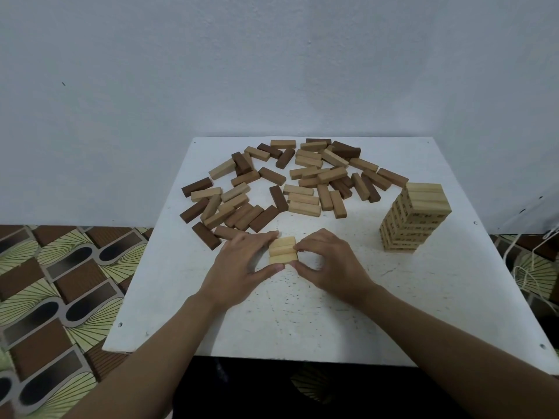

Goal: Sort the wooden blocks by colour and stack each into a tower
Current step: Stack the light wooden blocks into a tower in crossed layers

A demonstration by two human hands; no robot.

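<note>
Both hands are clamped on one thing. The left hand (242, 261) brackets a row of three pale blocks (282, 251) between forefinger and thumb. The right hand (329, 264) pinches the opposite ends with curled fingers. The row lies flat on the surface (302, 322), just toward 6 o'clock from its centre.

The likeliest slip is the middle block: held only by side pressure, it probably drops out if the squeeze eases during a lift. The pale tower (414, 219) at 3 o'clock looks tall, with layers not quite squared, and it stands near the edge. A heavy or off-centre set-down could topple it, perhaps off the side. A sleeve or forearm swinging across could also clip it. In the loose pile (287, 182) at 12 o'clock, mid-brown pieces sit among pale and dark ones, so a tone could be misjudged in this dim light.

The surface is a white board, scuffed and speckled, with small fixings near its corners. Behind it rises a plain pale wall (272, 71). A patterned brown-and-cream floor covering (60, 282) shows at 9 o'clock, and a pale cord (529, 267) lies at 3 o'clock.
</note>
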